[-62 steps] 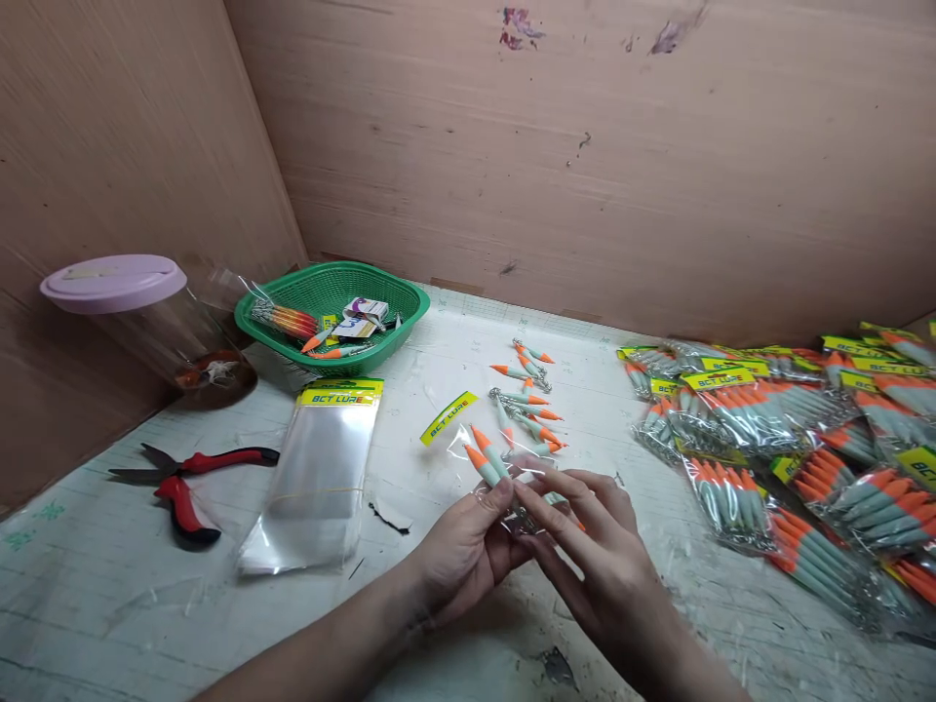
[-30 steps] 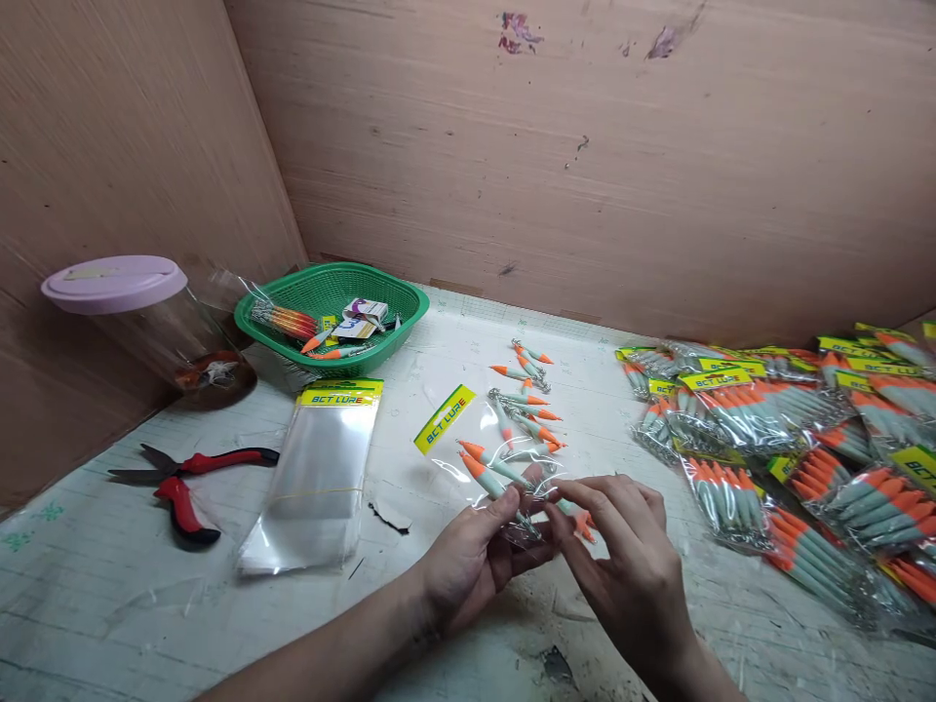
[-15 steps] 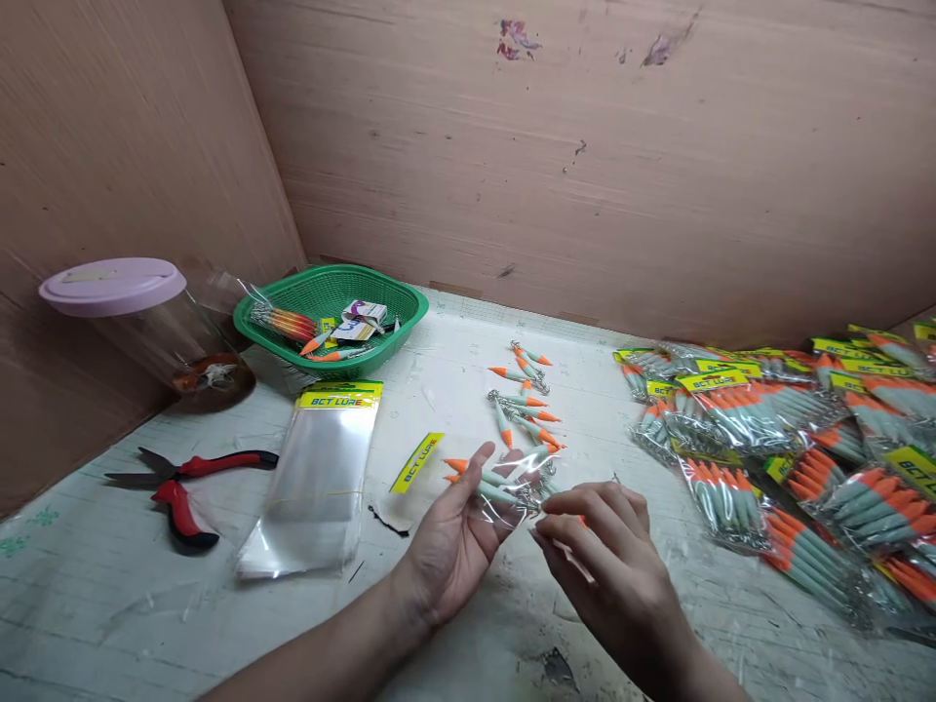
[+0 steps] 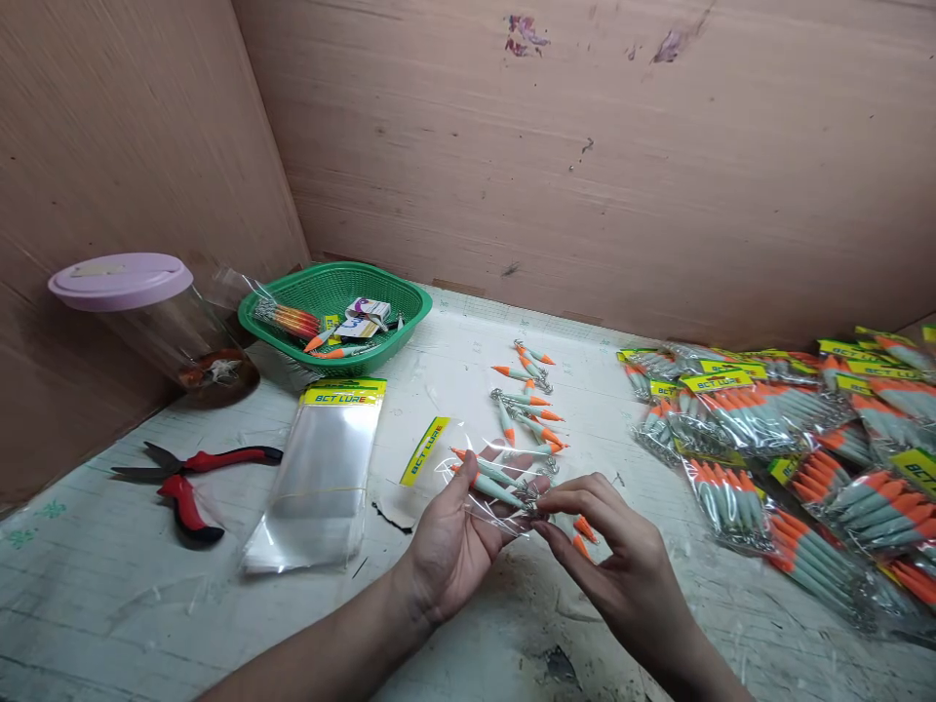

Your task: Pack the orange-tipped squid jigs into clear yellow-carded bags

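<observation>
- The white table was scuffed.
- On it lay pliers, banded bags, loose lures and heaped packed lures.
- A basket and jar stood behind.

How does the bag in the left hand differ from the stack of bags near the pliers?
The held bag contains lures, but the stack shows none inside. The held bag sits across the left hand, while the stack lies on the table. Both show clear plastic and yellow BCT LURE headers.
</observation>
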The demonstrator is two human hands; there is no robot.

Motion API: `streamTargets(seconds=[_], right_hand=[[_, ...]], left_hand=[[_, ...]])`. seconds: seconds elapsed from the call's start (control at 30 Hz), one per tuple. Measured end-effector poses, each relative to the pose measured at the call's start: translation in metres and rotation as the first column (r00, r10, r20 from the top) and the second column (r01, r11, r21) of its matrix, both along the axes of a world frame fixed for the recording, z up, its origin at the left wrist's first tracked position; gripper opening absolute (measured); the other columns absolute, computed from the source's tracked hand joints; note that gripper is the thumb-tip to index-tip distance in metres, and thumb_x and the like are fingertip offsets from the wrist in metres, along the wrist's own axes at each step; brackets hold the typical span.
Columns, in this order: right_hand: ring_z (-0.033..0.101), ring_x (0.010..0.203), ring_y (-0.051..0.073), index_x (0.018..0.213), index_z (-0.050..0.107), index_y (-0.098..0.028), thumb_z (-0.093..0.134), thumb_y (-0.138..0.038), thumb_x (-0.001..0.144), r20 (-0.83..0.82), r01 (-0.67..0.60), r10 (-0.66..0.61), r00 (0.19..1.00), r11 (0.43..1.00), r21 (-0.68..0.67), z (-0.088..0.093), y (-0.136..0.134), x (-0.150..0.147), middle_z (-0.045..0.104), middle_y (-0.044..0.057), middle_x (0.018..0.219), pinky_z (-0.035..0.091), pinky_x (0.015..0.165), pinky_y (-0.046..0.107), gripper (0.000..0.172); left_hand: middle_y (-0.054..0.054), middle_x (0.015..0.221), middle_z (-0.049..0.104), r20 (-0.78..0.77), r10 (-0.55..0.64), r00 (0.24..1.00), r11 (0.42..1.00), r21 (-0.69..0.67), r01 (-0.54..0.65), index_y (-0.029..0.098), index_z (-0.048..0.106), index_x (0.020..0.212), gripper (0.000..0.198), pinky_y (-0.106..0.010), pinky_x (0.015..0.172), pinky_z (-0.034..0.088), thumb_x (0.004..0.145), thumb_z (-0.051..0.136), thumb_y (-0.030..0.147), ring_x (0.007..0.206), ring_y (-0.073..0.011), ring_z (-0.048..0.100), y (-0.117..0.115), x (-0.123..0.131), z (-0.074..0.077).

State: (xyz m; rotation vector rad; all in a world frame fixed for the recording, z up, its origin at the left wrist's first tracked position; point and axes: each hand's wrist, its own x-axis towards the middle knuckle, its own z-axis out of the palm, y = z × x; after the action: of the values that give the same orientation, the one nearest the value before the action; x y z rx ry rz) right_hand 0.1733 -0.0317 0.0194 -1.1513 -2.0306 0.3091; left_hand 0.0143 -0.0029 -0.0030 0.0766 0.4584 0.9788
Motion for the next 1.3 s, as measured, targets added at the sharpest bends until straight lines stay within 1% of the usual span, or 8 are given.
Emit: streamTargets(seconds=[0.2, 0.4, 0.53, 0.63, 0.77, 0.9, 1.03, 1.3], right_hand=[[0.055, 0.079, 0.017, 0.092, 0.058, -0.019, 0.053, -0.006, 0.083, 0.048, -0.090, 0.087, 0.995, 0.994, 0.057, 0.001, 0.004, 0.005, 0.061, 0.005, 0.083, 0.049, 0.065, 0.030, 0.016], [0.054, 0.076, 0.016, 0.090, 0.060, -0.019, 0.049, -0.004, 0.084, 0.146, -0.134, 0.115, 0.983, 0.983, 0.126, 0.003, 0.006, 0.010, 0.062, 0.006, 0.082, 0.049, 0.063, 0.029, 0.019], [0.054, 0.074, 0.015, 0.086, 0.059, -0.018, 0.050, -0.003, 0.084, 0.170, -0.164, 0.139, 0.976, 0.976, 0.144, -0.004, 0.005, 0.009, 0.063, 0.006, 0.082, 0.048, 0.062, 0.027, 0.018], [0.057, 0.080, 0.017, 0.094, 0.060, -0.016, 0.053, -0.001, 0.082, 0.141, -0.187, 0.162, 0.977, 0.963, 0.193, -0.008, 0.001, 0.002, 0.064, 0.008, 0.088, 0.050, 0.067, 0.029, 0.021], [0.059, 0.086, 0.019, 0.102, 0.062, -0.015, 0.057, 0.000, 0.079, 0.099, -0.085, 0.057, 0.993, 0.949, 0.302, -0.005, -0.003, -0.001, 0.066, 0.010, 0.095, 0.051, 0.072, 0.031, 0.028], [0.056, 0.076, 0.017, 0.099, 0.065, -0.021, 0.059, -0.006, 0.080, 0.138, 0.013, -0.058, 0.989, 0.951, 0.308, 0.003, -0.006, 0.001, 0.065, 0.005, 0.085, 0.045, 0.067, 0.032, 0.025], [0.053, 0.067, 0.014, 0.098, 0.065, -0.021, 0.059, -0.009, 0.082, 0.138, 0.074, -0.119, 0.983, 0.953, 0.294, 0.003, -0.008, 0.000, 0.061, 0.001, 0.072, 0.037, 0.066, 0.033, 0.020], [0.055, 0.068, 0.015, 0.092, 0.061, -0.020, 0.060, -0.016, 0.083, 0.071, 0.189, -0.207, 0.976, 0.960, 0.205, -0.006, -0.009, -0.004, 0.062, -0.001, 0.071, 0.035, 0.068, 0.032, 0.010]], left_hand=[[-0.018, 0.115, 0.064, -0.060, -0.057, 0.997, 0.995, -0.088, 0.052, 0.010, 0.041, 0.129, 0.051, -0.046, 0.085, 0.050, 0.094, 0.035, 0.046, 0.090, -0.0267, 0.068, 0.004, -0.001, 0.002], [-0.021, 0.106, 0.067, -0.007, -0.173, 0.985, 0.984, 0.032, 0.173, 0.005, 0.047, 0.125, 0.060, -0.048, 0.086, 0.048, 0.094, 0.025, 0.052, 0.093, -0.0292, 0.067, 0.004, -0.001, -0.001], [-0.019, 0.112, 0.066, -0.027, -0.173, 0.985, 0.985, 0.014, 0.173, 0.011, 0.043, 0.130, 0.054, -0.045, 0.087, 0.047, 0.093, 0.035, 0.049, 0.097, -0.0281, 0.066, 0.002, 0.002, -0.005], [-0.020, 0.118, 0.063, -0.019, -0.117, 0.993, 0.993, 0.017, 0.118, 0.009, 0.042, 0.131, 0.049, -0.040, 0.092, 0.045, 0.093, 0.043, 0.039, 0.105, -0.0271, 0.063, 0.001, 0.004, -0.008], [-0.016, 0.122, 0.062, 0.091, -0.049, 0.995, 0.999, 0.018, 0.047, 0.011, 0.041, 0.133, 0.046, -0.038, 0.094, 0.045, 0.091, 0.048, 0.029, 0.110, -0.0272, 0.061, -0.001, 0.003, -0.004], [-0.013, 0.122, 0.062, 0.152, -0.042, 0.987, 0.998, 0.046, 0.036, 0.018, 0.036, 0.138, 0.050, -0.041, 0.094, 0.045, 0.090, 0.048, 0.022, 0.114, -0.0291, 0.059, -0.004, 0.000, 0.000], [-0.013, 0.123, 0.063, 0.113, -0.051, 0.992, 0.998, 0.043, 0.047, 0.018, 0.034, 0.140, 0.053, -0.044, 0.097, 0.044, 0.089, 0.048, 0.017, 0.111, -0.0280, 0.060, -0.007, 0.001, 0.000], [-0.014, 0.113, 0.068, 0.001, -0.031, 1.000, 0.989, 0.143, 0.031, 0.013, 0.039, 0.138, 0.052, -0.039, 0.098, 0.044, 0.088, 0.049, 0.012, 0.105, -0.0244, 0.064, -0.010, 0.008, -0.002]])
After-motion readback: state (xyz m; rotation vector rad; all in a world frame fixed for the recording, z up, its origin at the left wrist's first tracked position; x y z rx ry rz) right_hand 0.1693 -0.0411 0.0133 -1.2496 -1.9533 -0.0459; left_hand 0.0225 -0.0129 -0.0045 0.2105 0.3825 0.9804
